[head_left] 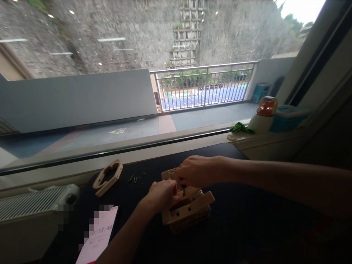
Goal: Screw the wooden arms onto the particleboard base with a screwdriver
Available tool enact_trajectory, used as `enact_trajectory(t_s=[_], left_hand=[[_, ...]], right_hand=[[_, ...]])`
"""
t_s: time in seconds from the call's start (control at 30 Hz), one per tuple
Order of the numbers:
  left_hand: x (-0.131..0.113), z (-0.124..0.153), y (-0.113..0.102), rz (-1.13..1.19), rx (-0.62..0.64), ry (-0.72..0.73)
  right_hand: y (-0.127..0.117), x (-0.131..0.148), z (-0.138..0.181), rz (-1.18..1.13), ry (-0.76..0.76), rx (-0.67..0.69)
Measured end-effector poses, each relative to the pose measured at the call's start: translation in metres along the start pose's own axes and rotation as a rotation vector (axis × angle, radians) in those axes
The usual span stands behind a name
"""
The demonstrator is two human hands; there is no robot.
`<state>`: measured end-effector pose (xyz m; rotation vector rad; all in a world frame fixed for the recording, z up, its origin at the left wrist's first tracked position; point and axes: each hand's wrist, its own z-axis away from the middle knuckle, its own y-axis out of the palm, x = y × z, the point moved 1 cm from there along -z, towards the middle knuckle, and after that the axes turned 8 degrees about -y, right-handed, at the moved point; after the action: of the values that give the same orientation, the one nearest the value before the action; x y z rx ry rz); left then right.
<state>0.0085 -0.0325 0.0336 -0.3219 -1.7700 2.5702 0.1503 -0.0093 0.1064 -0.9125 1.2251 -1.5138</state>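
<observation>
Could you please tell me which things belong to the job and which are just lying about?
Job: wooden pieces at left hand and right hand; likely screws, wooden frame.
Lying about, apparently: timer screen, white bottle, green cloth, blue box.

The left hand (165, 194) holds a wooden thing (198, 206) in the middle of the tabletop (231, 227), and the right hand (196, 170) curls over it. Near the far left corner lies a wooden frame (111, 182), with little screws (135, 179) beside it. A phone (100, 233) lies by the left edge.

A green cloth (241, 128) lies beside a white jug (260, 123).
</observation>
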Motion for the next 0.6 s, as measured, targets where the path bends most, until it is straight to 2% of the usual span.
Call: enact_trajectory(t_s=[0.1,0.3,0.47,0.6], left_hand=[[-0.001,0.001,-0.001,0.002,0.004,0.0],[-0.002,0.005,-0.003,0.013,0.004,-0.014],[-0.007,0.01,-0.008,0.035,0.03,-0.047],[-0.007,0.007,-0.008,0.025,0.044,-0.051]], right_hand=[[0.001,0.003,0.0,0.01,0.068,0.006],[-0.01,0.012,0.001,0.021,0.065,-0.004],[-0.027,0.019,0.004,0.009,0.0,0.071],[-0.023,0.018,0.003,-0.014,-0.029,0.101]])
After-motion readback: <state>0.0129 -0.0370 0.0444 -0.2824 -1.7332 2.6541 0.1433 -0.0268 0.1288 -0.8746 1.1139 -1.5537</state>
